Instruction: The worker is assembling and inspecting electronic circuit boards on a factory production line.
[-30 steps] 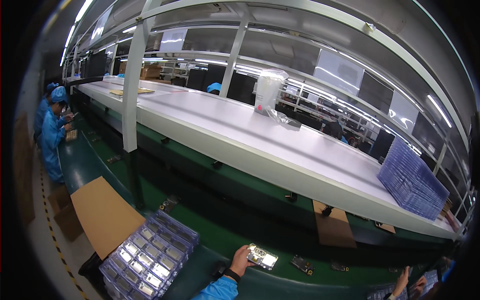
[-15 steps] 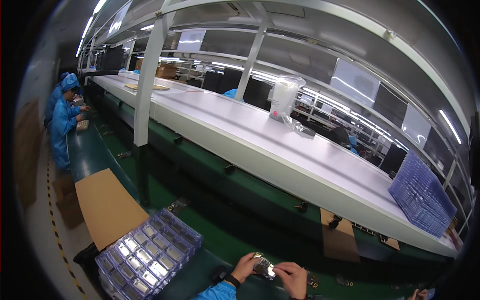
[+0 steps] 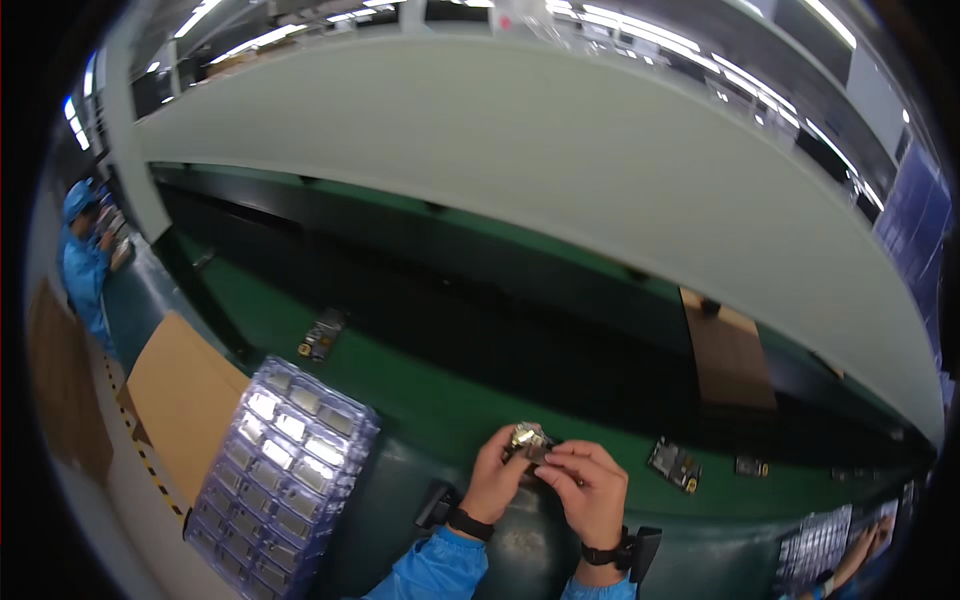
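L hand [image 3: 492, 478] + R hand [image 3: 592, 487] meet just R of lower ctr of frame, both at the small circuit-board module [image 3: 528, 440]. L fingers clamped on its L side, thumb on the near face; R thumb + index tips close together at its lower R edge, but can't tell if they're pinching the module itself or a small part on it. Module looks tilted, shiny metal up, fine detail too blurred to read. Blk wristbands [image 3: 470, 523] on both wrists, each w/ a blk box attached. For good handling IMO: let L do the holding, edges only, no thumb pressure on bare components; R does fine work w/ fingertips, light + square to the board, no twisting. Best to rest wrists on the dk green bench [image 3: 395, 470] so hands don't shake, and keep R box + cuff off the loose board [image 3: 675, 464] lying R of the hands on the green strip [image 3: 420, 385]. Another, 2nd board [image 3: 322, 335], lies on same strip, L of ctr. Clear plastic tray [image 3: 285, 470] at lower L, rows of pockets w/ silver/grey modules, next to the cardboard sheet [image 3: 180, 390]; I'd keep L elbow clear of it. Co-worker in blue [image 3: 85, 255] at L edge; another person's hand [image 3: 862, 548] by a tray at lower R, well apart.
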`<control>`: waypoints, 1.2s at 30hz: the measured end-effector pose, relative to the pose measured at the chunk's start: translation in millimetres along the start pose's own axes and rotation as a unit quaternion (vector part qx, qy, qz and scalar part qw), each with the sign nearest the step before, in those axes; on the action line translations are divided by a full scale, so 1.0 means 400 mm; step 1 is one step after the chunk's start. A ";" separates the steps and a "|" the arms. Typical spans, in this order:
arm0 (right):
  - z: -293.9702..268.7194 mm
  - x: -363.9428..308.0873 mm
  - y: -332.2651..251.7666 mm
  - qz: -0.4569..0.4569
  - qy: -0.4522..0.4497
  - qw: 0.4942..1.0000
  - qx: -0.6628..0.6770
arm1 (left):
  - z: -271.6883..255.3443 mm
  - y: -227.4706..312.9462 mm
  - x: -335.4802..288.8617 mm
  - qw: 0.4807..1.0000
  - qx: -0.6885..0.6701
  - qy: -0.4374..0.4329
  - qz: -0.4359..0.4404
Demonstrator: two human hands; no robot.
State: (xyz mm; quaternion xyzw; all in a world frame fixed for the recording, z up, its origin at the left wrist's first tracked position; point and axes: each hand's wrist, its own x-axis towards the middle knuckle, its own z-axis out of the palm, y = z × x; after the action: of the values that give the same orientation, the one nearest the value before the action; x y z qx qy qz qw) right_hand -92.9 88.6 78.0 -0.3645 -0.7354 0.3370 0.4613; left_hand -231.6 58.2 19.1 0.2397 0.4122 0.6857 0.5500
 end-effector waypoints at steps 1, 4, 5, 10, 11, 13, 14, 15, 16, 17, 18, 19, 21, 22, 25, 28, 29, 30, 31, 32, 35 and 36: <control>-0.006 0.004 0.001 -0.001 -0.010 1.000 0.003 | -0.006 0.009 -0.001 1.000 0.007 0.005 -0.006; -0.027 0.010 0.010 0.007 -0.002 1.000 -0.003 | -0.001 0.019 -0.009 0.997 -0.075 -0.014 -0.023; -0.037 0.005 0.032 0.003 0.024 1.000 -0.006 | 0.004 0.014 -0.013 0.995 -0.094 -0.019 -0.028; -0.042 -0.008 0.090 -0.016 0.061 0.998 0.001 | -0.003 0.014 0.012 0.997 -0.072 -0.005 -0.015; -0.043 -0.021 0.086 -0.009 0.063 0.998 -0.004 | -0.016 0.011 -0.007 0.997 -0.068 -0.006 -0.023; -0.048 -0.026 0.080 -0.006 0.053 0.999 0.012 | -0.018 -0.006 -0.022 0.996 -0.079 -0.010 -0.029; -0.047 -0.018 0.073 -0.002 0.055 0.998 0.021 | -0.014 -0.002 -0.018 0.996 -0.088 -0.015 -0.022; -0.045 -0.022 0.068 0.000 0.061 0.998 0.017 | -0.013 0.000 -0.020 0.996 -0.087 -0.021 -0.026; -0.041 -0.028 0.064 0.016 0.052 0.998 0.021 | -0.014 0.001 -0.026 0.996 -0.079 -0.016 -0.025; -0.038 -0.028 0.065 0.028 0.043 0.998 0.026 | -0.013 0.000 -0.025 0.997 -0.071 -0.012 -0.021; -0.035 -0.029 0.069 0.016 0.041 0.999 0.017 | -0.012 -0.004 -0.025 0.998 -0.063 -0.010 -0.012; -0.035 -0.031 0.067 0.017 0.048 0.999 0.013 | -0.012 -0.005 -0.027 0.998 -0.063 -0.017 -0.015; -0.038 -0.025 0.063 -0.010 0.036 0.999 -0.010 | -0.012 -0.006 -0.023 0.996 -0.092 -0.020 -0.003; -0.036 -0.026 0.056 0.003 0.033 0.999 0.004 | -0.014 -0.005 -0.024 0.995 -0.093 -0.020 -0.002; -0.040 -0.018 0.064 -0.010 0.031 0.999 -0.001 | -0.005 -0.006 -0.015 0.996 -0.085 -0.013 0.001; -0.044 -0.002 0.057 -0.029 0.022 0.999 -0.021 | 0.001 0.008 -0.012 0.997 -0.072 -0.009 -0.002; -0.045 0.001 0.050 -0.036 0.021 0.999 -0.020 | 0.007 0.016 -0.014 0.997 -0.072 -0.007 0.003; -0.059 0.016 0.043 -0.011 0.027 0.999 -0.019 | 0.025 0.016 0.006 0.997 -0.081 -0.012 0.014; -0.059 -0.005 0.039 -0.010 0.019 0.999 -0.024 | 0.003 0.006 -0.015 0.996 -0.088 -0.031 -0.005; -0.061 0.007 0.047 -0.020 0.018 0.999 -0.034 | 0.013 0.004 0.000 0.996 -0.087 -0.017 -0.002; -0.050 -0.026 0.049 -0.002 0.016 1.000 -0.015 | 0.001 -0.005 -0.025 0.997 -0.077 -0.008 -0.020; -0.048 -0.021 0.058 -0.009 0.021 1.000 -0.009 | 0.004 -0.009 -0.020 0.997 -0.082 -0.002 -0.014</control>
State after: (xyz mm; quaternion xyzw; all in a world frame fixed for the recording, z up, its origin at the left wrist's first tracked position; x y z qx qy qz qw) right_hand -67.3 96.5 61.7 -0.3693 -0.7318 0.3186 0.4760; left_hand -226.0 51.1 17.8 0.1893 0.3566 0.7091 0.5780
